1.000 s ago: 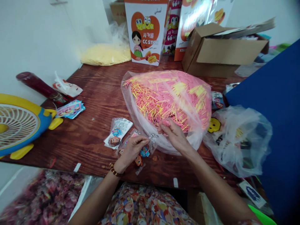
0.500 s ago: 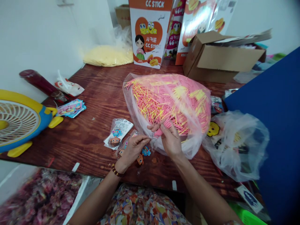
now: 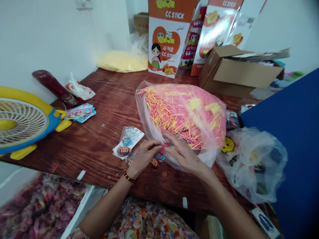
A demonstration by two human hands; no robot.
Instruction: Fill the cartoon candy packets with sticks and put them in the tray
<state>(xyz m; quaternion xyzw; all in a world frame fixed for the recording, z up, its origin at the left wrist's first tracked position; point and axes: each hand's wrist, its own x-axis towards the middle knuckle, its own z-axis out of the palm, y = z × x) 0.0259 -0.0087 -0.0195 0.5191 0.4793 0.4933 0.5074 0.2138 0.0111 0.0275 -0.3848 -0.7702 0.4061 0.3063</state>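
My left hand (image 3: 144, 156), with a beaded bracelet on its wrist, pinches the edge of a small clear packet with pink sticks (image 3: 163, 146) at its mouth. My right hand (image 3: 183, 154) closes in from the other side, its thumb and fingers around the same sticks; the fingertips partly hide them. Just beyond both hands lies a large clear bag (image 3: 143, 113) full of thin pink and yellow sticks (image 3: 171, 116). Printed small packets (image 3: 155, 162) with a cartoon face lie under and beside my left hand. Farther left is a stack of white-backed packets (image 3: 127, 142).
On the left stand a yellow and blue fan (image 3: 27, 121), a dark red bottle (image 3: 51, 85), tissues (image 3: 81, 90) and blue-pink wrappers (image 3: 82, 112). Printed cartons (image 3: 166, 43) and an open cardboard box (image 3: 245, 74) line the back. A crumpled plastic bag (image 3: 269, 159) sits right, beside a blue panel (image 3: 294, 132).
My right hand has brought the pink stick bundle down to the small packet at my left fingertips, and less of the bundle shows. The whole view has shifted slightly.
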